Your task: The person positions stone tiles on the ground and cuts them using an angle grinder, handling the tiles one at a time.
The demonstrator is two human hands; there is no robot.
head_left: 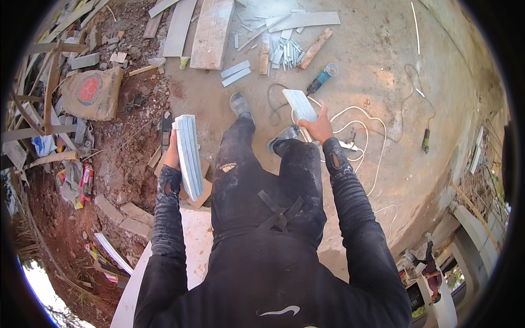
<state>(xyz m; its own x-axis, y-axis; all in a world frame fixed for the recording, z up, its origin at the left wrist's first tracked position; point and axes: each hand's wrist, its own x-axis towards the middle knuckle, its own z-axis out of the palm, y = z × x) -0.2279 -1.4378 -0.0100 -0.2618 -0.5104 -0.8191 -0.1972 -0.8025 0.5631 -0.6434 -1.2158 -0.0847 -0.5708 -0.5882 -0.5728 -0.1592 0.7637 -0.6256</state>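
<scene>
My left hand (173,153) is closed around the outer side of a stack of long, narrow tile strips (187,156), pale blue-grey and dusty, held on edge. My right hand (320,126) grips a shorter stack of similar tile strips (299,104), with the thumb across its near end. Just beyond the right-hand stack, a teal angle grinder (321,78) with a round disc lies on the floor. Two more loose strips (236,73) lie flat ahead of my left foot.
Cut pieces (287,53) and planks (213,33) lie ahead. A white cable (377,117) loops over the concrete floor (377,65) at right. Rubble, a brown sack (93,93) and wood scraps cover the left side. Another person (432,273) is at the far lower right.
</scene>
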